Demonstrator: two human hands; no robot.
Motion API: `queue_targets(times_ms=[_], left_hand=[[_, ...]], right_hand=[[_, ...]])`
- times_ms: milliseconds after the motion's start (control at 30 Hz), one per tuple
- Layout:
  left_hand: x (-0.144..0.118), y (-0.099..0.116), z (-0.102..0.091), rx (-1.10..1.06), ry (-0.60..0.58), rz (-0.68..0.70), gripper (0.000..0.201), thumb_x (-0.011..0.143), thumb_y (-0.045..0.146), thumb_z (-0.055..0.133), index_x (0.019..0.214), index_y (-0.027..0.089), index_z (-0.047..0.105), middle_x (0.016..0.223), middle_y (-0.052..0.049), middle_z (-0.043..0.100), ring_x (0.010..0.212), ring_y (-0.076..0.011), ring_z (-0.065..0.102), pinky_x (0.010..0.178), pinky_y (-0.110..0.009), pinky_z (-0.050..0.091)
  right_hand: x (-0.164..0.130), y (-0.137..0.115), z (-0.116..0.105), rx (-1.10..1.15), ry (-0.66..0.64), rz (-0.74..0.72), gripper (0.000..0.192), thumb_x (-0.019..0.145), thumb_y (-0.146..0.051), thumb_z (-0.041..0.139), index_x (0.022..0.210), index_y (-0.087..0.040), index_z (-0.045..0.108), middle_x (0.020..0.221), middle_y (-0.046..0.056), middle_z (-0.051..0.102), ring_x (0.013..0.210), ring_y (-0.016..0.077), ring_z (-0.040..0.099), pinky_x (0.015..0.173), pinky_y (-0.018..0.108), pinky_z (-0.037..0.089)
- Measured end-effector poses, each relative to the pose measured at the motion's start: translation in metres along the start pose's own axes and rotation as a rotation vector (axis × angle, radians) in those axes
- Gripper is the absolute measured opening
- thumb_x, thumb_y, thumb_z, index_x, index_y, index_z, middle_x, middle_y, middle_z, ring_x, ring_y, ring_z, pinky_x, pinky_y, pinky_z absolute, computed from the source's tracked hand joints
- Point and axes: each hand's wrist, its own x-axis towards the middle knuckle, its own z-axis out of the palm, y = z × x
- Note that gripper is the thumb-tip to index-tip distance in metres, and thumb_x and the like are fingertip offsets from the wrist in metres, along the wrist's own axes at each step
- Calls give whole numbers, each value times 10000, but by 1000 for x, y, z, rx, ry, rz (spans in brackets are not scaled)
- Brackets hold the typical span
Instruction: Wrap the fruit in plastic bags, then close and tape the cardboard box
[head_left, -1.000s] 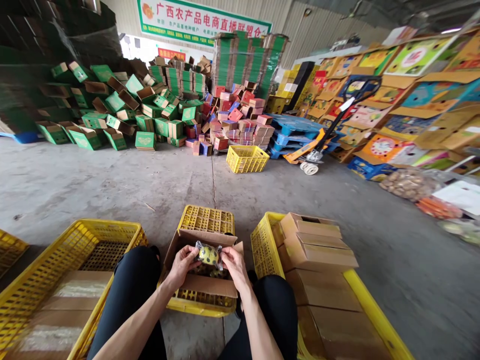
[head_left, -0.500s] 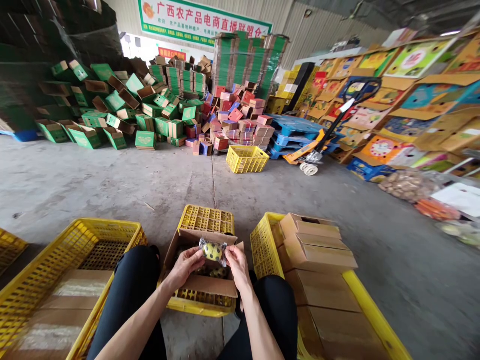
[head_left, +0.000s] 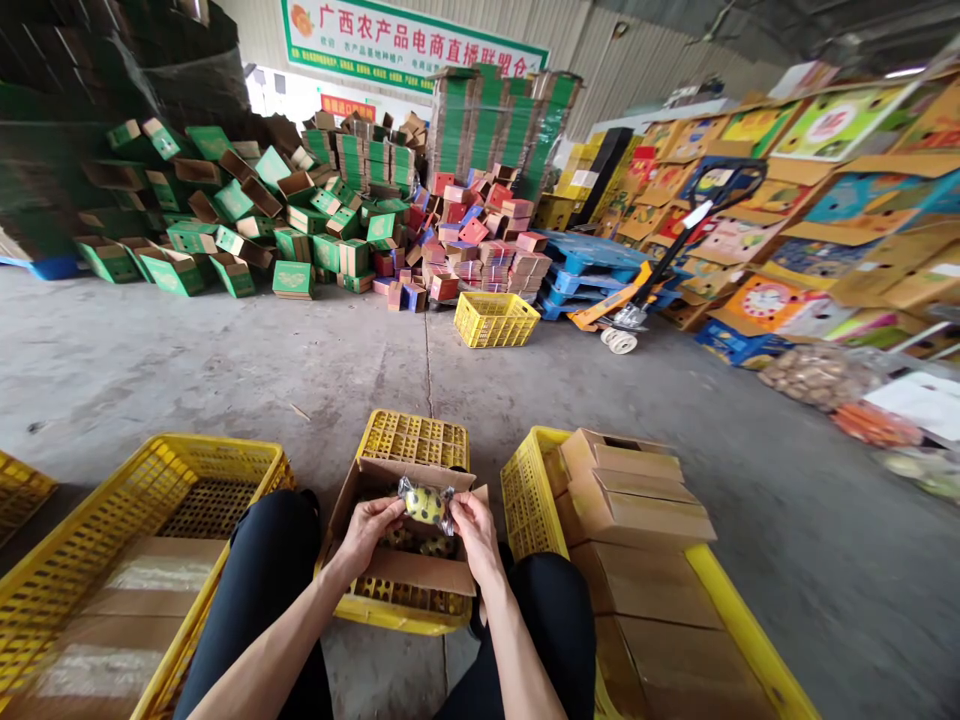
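A grey floor (head_left: 225, 360) ran across most of the scene, its middle ground free enough to leave a lane between the work and the stock behind. Along the right rose a wall of cartons (head_left: 840, 200), stacked in tiers, likely to save ground; at the back left a heap of green boxes (head_left: 292, 250) lay tumbled, apparently dropped with no care for order. A pallet jack (head_left: 637, 290) stood beside blue pallets (head_left: 592, 250), presumably parked where its load was.

Nearer, the left crate (head_left: 247, 458) and the right crate (head_left: 529, 500) flanked the person's legs (head_left: 277, 560), each holding brown cartons, probably so that either side was within easy reach. Between the knees sat a smaller crate (head_left: 412, 435), its gridded face up, which seemed to serve as a low stand, bringing the box (head_left: 424, 572) on it up to the hands. The flaps were spread, leaving its mouth clear, and spotted pieces showed inside.

The left hand (head_left: 373, 528) and the right hand (head_left: 472, 525) each pinched one end of a packet (head_left: 427, 505), clear wrapping round a yellow-green, dark-spotted piece, above the box. Gripping only the ends probably kept the wrapper taut and the middle unsqueezed.
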Motion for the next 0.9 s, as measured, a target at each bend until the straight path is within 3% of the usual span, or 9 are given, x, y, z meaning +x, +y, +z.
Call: queue_targets(times_ms=[167,333,467,667,800,900], left_hand=[[1,-1,0,1,32,13,574,591,565,962,946,128,854,867,-109,812,804,-225,739,769,-298,577],[0,-1,0,-19,73,17,570,580,568,963,928,131,851,854,-107,807,794,-221,737,737,-286,570],[0,-1,0,-20,67,17,560,581,561,965,918,131,847,863,-108,805,799,-229,739,747,-302,576],[1,-2,0,-41,16,-1,528,612,536,964,950,149,841,924,-91,808,850,-214,736,781,-284,577],[2,-3,-1,-48,0,-40,579,645,529,954,1073,166,813,1064,-108,798,933,-228,739,757,-263,576],[2,-5,0,-71,-21,-110,650,680,531,939,1189,173,754,1132,-130,778,942,-237,753,723,-266,580]], right_hand=[[-3,-4,1,27,-11,11,584,588,-708,890,838,-210,716,785,24,722,750,208,682,674,308,559],[-5,-6,3,79,-55,61,547,627,-671,892,872,-207,737,891,58,768,859,232,716,755,332,585],[-4,-5,1,37,-76,58,558,619,-688,887,869,-209,747,845,53,753,820,237,707,756,353,586],[-2,-6,-3,-105,-36,-67,550,674,-749,801,791,-222,695,738,26,676,710,214,634,668,324,535],[-4,-10,-4,-234,-18,-218,498,788,-719,713,807,-223,682,753,23,656,735,212,617,713,315,514],[-5,-13,-2,-246,-30,-251,487,819,-709,684,833,-222,675,788,30,678,762,221,638,743,317,520]])
